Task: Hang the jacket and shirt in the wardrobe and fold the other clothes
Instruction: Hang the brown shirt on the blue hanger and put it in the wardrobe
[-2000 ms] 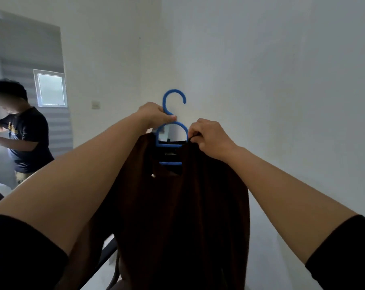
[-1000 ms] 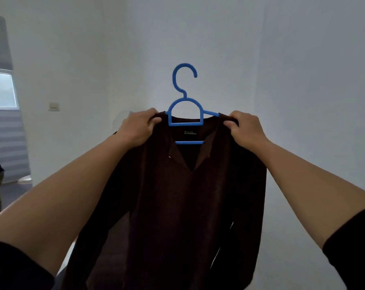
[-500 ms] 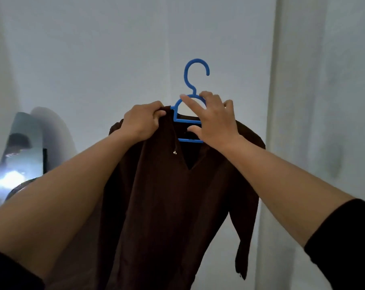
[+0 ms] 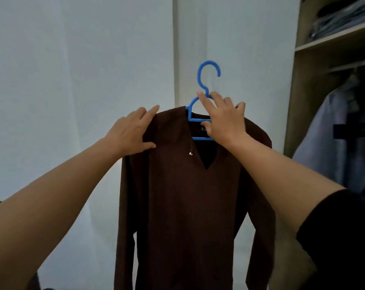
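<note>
A dark brown long-sleeved shirt (image 4: 183, 206) hangs on a blue plastic hanger (image 4: 206, 80), held up in front of me at the middle of the view. My right hand (image 4: 223, 120) grips the hanger's neck just below the hook. My left hand (image 4: 133, 130) lies on the shirt's left shoulder with the fingers stretched out and the thumb under the cloth edge. The open wardrobe (image 4: 307, 84) stands at the right, apart from the shirt.
Inside the wardrobe a rail (image 4: 353, 64) carries a pale blue garment (image 4: 332, 147) and darker clothes. A shelf (image 4: 334, 39) above it holds folded clothes. A white wall and a white pillar (image 4: 178, 49) are behind the shirt.
The view has swung right, away from the other person and the window, and the wardrobe has come into sight. My right hand moved from the shirt's shoulder to the hanger's neck. My left hand's fingers have spread.
</note>
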`<state>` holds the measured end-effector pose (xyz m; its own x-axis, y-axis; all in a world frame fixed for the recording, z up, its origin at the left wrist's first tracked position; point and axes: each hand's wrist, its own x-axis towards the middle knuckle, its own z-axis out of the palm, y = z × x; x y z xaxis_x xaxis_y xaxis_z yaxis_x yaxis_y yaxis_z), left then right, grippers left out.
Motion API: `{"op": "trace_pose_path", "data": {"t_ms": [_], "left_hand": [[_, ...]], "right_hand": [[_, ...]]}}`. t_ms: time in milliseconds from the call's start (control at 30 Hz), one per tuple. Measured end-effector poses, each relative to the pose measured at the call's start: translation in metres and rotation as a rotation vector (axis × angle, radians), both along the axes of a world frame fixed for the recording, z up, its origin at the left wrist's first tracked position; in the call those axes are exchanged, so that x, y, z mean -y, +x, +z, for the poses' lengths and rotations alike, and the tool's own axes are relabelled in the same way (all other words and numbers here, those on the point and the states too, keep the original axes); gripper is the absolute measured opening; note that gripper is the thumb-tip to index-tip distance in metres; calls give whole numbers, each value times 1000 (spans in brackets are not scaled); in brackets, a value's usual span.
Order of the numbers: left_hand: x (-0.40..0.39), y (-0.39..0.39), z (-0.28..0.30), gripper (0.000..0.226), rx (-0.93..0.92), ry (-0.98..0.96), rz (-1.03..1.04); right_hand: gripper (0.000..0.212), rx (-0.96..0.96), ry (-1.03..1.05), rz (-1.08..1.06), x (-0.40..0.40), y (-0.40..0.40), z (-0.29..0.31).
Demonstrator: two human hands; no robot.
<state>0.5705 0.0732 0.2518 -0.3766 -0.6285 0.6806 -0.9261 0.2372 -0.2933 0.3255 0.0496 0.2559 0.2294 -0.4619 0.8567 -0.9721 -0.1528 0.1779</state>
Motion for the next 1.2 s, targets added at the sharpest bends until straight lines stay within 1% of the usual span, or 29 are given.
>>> {"op": "trace_pose_path", "data": {"t_ms": [100, 200, 433, 500, 600, 700, 800, 833, 900, 967, 1033, 1100, 1200], "left_hand": [[23, -38, -4, 91, -56, -6, -124], [47, -79, -4, 86, -92, -25, -238], [104, -173, 11, 84, -176, -59, -337], [121, -199, 16, 84, -186, -87, -358], [147, -234, 16, 85, -205, -98, -373], [171, -266, 15, 86, -233, -90, -395], [191, -294, 14, 89, -257, -61, -446], [199, -302, 15, 90, -270, -44, -462], [216, -315, 17, 92, -283, -15, -502], [235, -323, 20, 90, -246, -23, -557], [252, -328, 24, 84, -208, -51, -615], [267, -334, 30, 78, -207, -75, -669], [291, -348, 40, 72, -220, -82, -732]], "right_hand": [[81, 0, 8, -79, 12, -39, 3], [80, 27, 8, -132, 26, -79, 7], [70, 83, -99, -255, 71, -158, 30], [71, 92, -76, -237, 86, -174, 37], [79, 180, 21, -127, 104, -194, 45], [71, 285, 69, -28, 121, -218, 50], [63, 322, 75, -17, 135, -245, 49], [66, 326, 89, -37, 140, -254, 48], [80, 337, 135, -89, 149, -269, 48], [97, 324, 168, -151, 159, -284, 48], [109, 283, 169, -236, 169, -296, 48], [112, 268, 147, -313, 180, -305, 50], [111, 300, 114, -393, 194, -317, 56]]}}
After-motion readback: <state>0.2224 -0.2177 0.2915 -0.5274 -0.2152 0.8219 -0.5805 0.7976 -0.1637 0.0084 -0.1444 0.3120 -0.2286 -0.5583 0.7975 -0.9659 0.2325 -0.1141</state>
